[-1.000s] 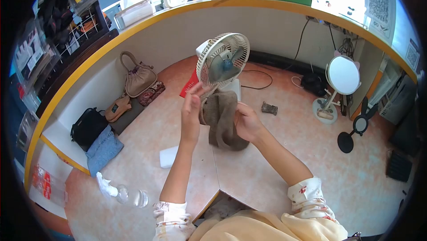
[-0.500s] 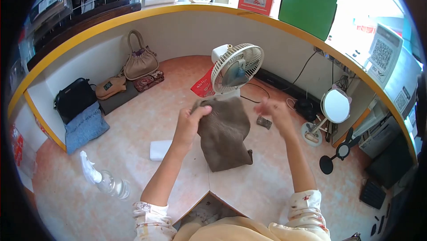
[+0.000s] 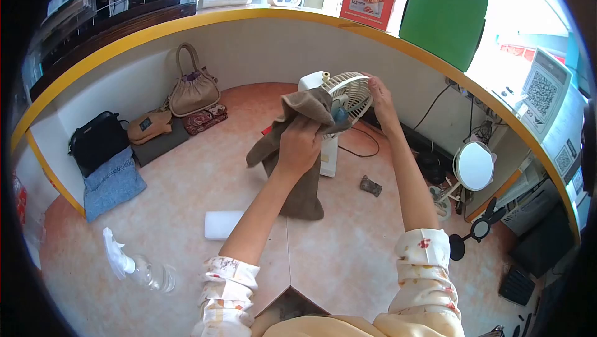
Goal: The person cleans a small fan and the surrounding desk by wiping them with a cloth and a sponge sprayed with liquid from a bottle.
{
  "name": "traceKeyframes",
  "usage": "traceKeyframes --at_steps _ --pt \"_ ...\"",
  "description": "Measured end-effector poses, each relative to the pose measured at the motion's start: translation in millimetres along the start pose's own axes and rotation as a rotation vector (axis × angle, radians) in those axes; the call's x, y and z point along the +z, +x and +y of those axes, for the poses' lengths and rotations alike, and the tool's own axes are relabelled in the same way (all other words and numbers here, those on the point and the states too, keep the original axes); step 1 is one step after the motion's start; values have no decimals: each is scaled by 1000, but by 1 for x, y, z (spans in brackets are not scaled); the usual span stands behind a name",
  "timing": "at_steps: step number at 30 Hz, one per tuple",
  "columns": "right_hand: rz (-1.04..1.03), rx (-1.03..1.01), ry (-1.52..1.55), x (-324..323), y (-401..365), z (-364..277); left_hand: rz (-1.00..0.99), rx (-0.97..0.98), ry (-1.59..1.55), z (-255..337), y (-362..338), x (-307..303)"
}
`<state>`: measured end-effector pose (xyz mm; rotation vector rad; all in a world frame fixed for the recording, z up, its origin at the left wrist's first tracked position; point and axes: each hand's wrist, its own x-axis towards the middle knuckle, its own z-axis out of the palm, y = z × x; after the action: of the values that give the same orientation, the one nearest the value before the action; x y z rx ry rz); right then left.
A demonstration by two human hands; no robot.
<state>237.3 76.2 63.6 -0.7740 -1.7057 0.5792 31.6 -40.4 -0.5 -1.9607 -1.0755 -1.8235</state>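
The person wears a glossy off-white top, its left sleeve (image 3: 227, 296) and right sleeve (image 3: 425, 268) bunched in folds on the forearms and scattered with small red and ochre marks; plain pale-yellow fabric (image 3: 336, 327) drapes the front.

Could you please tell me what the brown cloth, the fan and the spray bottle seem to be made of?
The cloth looks like soft, matt fabric, drooping in loose folds. The fan has a smooth, off-white casing suggesting plastic; its ribbed cage could be plastic or coated metal. The spray bottle seems clear plastic, with shiny, see-through walls under an opaque white spray head.
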Motion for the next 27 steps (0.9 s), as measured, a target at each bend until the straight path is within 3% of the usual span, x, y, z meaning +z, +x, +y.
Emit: traceKeyframes --at_steps 1,10,27 --pt "1 -13 -2 -1 1 0 -59 -9 22 -7 -2 6" --pt "-21 -4 41 -2 1 7 96 26 149 -34 -61 17" --pt "5 -16 -4 3 1 5 149 -238 -13 -39 -81 21"
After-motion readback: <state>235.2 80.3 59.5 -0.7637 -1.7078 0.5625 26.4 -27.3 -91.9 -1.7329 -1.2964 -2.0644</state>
